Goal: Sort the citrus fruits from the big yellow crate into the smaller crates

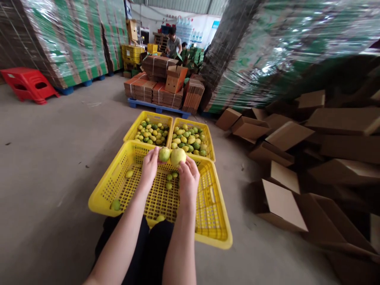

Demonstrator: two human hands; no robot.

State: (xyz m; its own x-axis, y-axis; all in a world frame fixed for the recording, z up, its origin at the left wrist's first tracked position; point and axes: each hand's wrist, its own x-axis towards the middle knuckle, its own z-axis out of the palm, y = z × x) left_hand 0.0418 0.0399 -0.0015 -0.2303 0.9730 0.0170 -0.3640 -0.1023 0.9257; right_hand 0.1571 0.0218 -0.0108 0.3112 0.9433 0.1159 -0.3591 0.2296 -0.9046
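Your bare forearms (124, 233) stretch forward past your bent knees (162, 233), left hand (149, 167) and right hand (189, 178) held near each other, fingers (185, 168) curled in grips.

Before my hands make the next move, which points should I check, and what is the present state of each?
1. Left hand holds the greenish fruit: ok.
2. Right hand holds the larger, yellower fruit: ok.
3. Front basket is nearly full: not ok, only scattered fruits show.
4. Left rear basket and right rear basket hold one colour each: not ok, both mix green and yellow.
5. Held fruits' undersides are unmarked: cannot tell, hidden.
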